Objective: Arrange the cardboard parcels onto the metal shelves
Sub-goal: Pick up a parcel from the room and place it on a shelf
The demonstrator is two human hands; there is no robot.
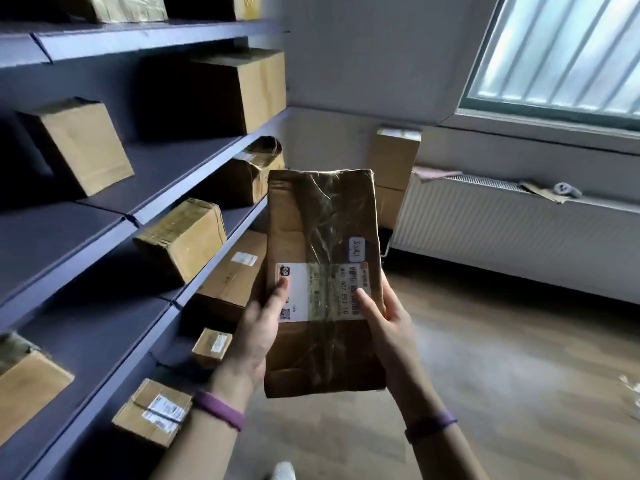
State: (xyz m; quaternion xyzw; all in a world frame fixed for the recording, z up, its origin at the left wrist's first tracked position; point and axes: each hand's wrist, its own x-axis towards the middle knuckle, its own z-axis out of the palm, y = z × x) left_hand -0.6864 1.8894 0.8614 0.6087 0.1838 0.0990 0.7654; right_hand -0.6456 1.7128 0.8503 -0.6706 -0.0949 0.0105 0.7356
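In front of the shelving, the person holds one flat taped cardboard parcel (323,282) upright in both hands, off the shelves and just right of their front edge. Left hand (258,336) grips the left edge, thumb pressed on the white shipping label (320,292); right hand (389,327) grips the right edge, thumb on the barcode. Fingers of both are wrapped behind the parcel, clamped on it.

Progress: the metal shelves (145,216) are partly loaded. Tan box (79,147) and a bigger box (242,91) sit on one tier, a ribbed box (181,239) and a crumpled parcel (256,171) on the tier below, a large flat carton (232,275) and a small box (212,347) lower down, and a labelled box (154,412) near the bottom. Plenty of bare shelf between them.

Left to do: this parcel, not yet placed, plus at least the stacked cartons (393,171) in the corner beside the radiator (502,223). Looks mid-task, though the total count isn't visible.
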